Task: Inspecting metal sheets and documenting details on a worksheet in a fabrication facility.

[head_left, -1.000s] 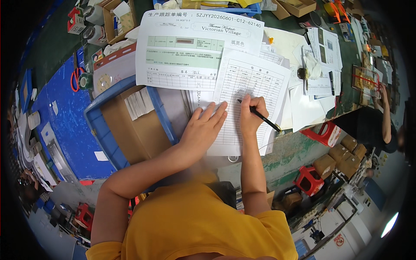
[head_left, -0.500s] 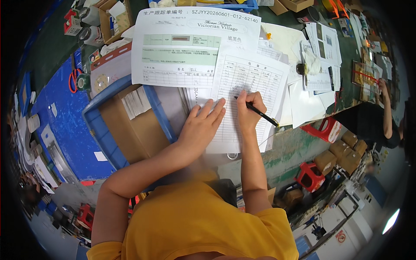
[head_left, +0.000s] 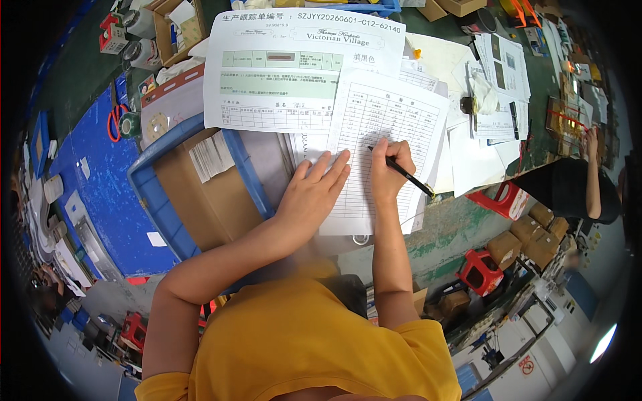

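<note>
My right hand (head_left: 391, 168) is closed around a black pen (head_left: 414, 180), whose tip rests on a white form sheet (head_left: 354, 194) printed with a ruled table. Handwriting fills some of its upper rows. Spread flat, my left hand (head_left: 314, 195) presses on the left edge of that sheet, fingers apart and holding nothing. Beyond it lies a larger printed sheet (head_left: 267, 67) with a green band, partly under the form. Left of my left hand stands a blue plastic crate (head_left: 154, 194) with cardboard and a stack of white slips (head_left: 212, 157) inside.
Red-handled scissors (head_left: 115, 123) and a roll of green tape (head_left: 129, 125) lie at the left by a blue sheet (head_left: 100, 180). More papers (head_left: 495, 100) with a second black pen cover the right side. Red stools (head_left: 479, 273) stand below; another person (head_left: 582, 187) works at far right.
My right hand and the pen have shifted very slightly right on the form. My left hand stays in place on the paper. The other person's arm at far right has lowered a little.
</note>
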### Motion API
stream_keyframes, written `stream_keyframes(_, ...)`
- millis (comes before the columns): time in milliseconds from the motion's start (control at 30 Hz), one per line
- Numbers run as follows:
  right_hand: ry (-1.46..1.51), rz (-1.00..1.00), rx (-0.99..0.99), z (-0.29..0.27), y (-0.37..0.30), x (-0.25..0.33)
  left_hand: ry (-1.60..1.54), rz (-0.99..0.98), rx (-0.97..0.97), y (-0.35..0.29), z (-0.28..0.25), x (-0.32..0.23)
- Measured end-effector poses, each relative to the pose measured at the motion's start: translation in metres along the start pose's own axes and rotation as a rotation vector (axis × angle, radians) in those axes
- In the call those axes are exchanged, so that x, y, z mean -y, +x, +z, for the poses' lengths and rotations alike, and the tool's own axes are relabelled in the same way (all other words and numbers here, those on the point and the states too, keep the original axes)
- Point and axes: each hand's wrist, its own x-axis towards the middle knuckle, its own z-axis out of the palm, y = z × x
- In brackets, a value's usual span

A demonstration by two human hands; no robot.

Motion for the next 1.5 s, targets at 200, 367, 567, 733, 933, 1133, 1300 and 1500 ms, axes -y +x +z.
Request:
stream_keyframes(200,-0.041,-0.085,-0.040,0.001,0.002,-0.004,-0.003,0.000,0.004,0.000,0.000,0.000)
stream_keyframes(367,-0.050,-0.086,-0.005,0.000,0.004,0.000,-0.007,-0.002,-0.005,0.000,0.000,0.000)
stream_keyframes(567,0.020,-0.054,-0.058,0.001,0.001,-0.004,-0.004,0.006,-0.005,0.001,0.001,0.001)
stream_keyframes(733,-0.027,-0.068,-0.037,-0.001,0.002,-0.004,-0.015,0.003,0.002,0.001,0.000,-0.001)
stream_keyframes(933,0.132,-0.073,-0.114,-0.002,0.003,-0.011,0.000,0.006,0.018,0.001,-0.003,-0.001)
stream_keyframes(1133,0.348,0.138,-0.120,-0.026,0.007,-0.018,0.026,0.028,0.031,0.007,-0.011,-0.001)
stream_keyframes(1300,0.182,0.060,0.006,-0.027,0.009,-0.014,-0.013,0.051,-0.045,0.023,0.005,-0.025)
stream_keyframes(1500,0.116,0.014,-0.053,-0.027,0.012,-0.016,-0.019,0.066,-0.036,0.034,0.021,-0.030)
